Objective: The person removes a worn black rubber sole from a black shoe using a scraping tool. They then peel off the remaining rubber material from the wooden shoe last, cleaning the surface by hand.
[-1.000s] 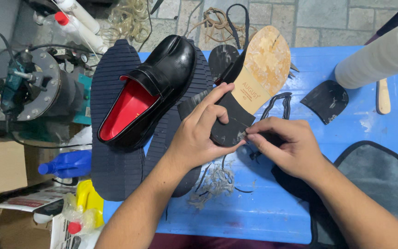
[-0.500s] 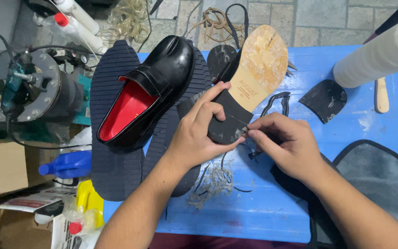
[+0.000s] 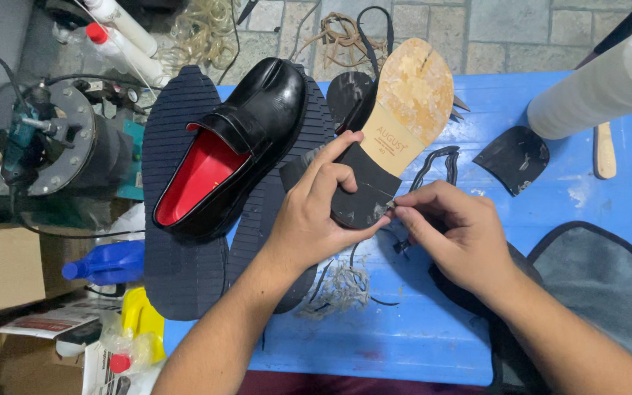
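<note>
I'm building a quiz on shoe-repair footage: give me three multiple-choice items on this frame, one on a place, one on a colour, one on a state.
1. Where does the black loafer lie?
A. on ribbed dark sole sheets
B. in the cardboard box
C. on the grey mat

2. What colour is the loafer's lining?
A. white
B. red
C. yellow

3. How is the upturned shoe held?
A. untouched by either hand
B. lifted by the right hand alone
C. left hand presses its black heel, right hand pinches at the heel's edge

Answers: 1 A, the ribbed sole sheets show under it; 2 B, its open inside is red; 3 C, both hands meet at the heel.
</note>
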